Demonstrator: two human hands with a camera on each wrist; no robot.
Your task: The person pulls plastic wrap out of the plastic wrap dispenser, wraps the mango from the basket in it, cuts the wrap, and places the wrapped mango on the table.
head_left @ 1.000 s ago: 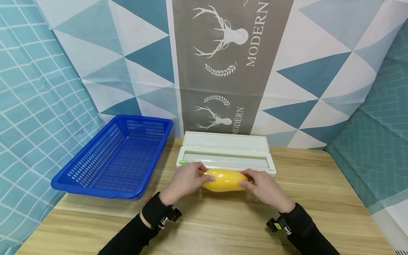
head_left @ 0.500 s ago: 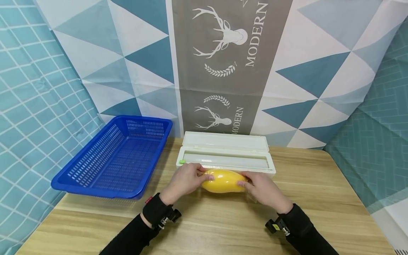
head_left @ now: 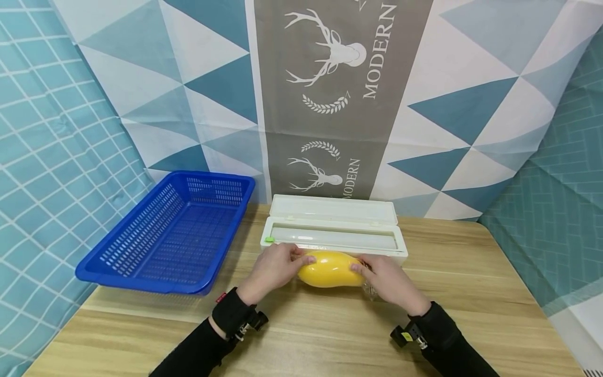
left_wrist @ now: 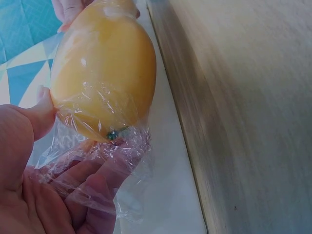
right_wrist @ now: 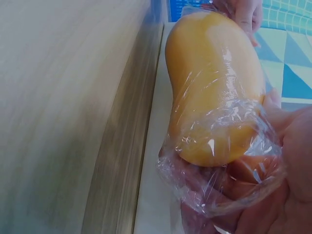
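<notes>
- The left hand (head_left: 271, 268) and right hand (head_left: 391, 278) were bare.
- The left sleeve (head_left: 194, 347) and right sleeve (head_left: 459, 355) were plain black.
- A black left wristband (head_left: 229, 313) bore a red tag (head_left: 221, 297) and silvery fitting (head_left: 242, 332).
- A black right wristband (head_left: 438, 325) carried a small black device (head_left: 399, 336) with a yellow label (head_left: 407, 336).

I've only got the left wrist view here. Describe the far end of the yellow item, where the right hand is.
Observer: At that end of the yellow item, the right wrist view shows loose clear film bunched against the right hand.

Operator: Now name what that white strip alongside the wood in my picture belongs to.

Observer: It belongs to a long white box, whose lid stands open in the head view.

Operator: Tell me what is left of that.

Observer: A blue basket with perforated walls.
</notes>
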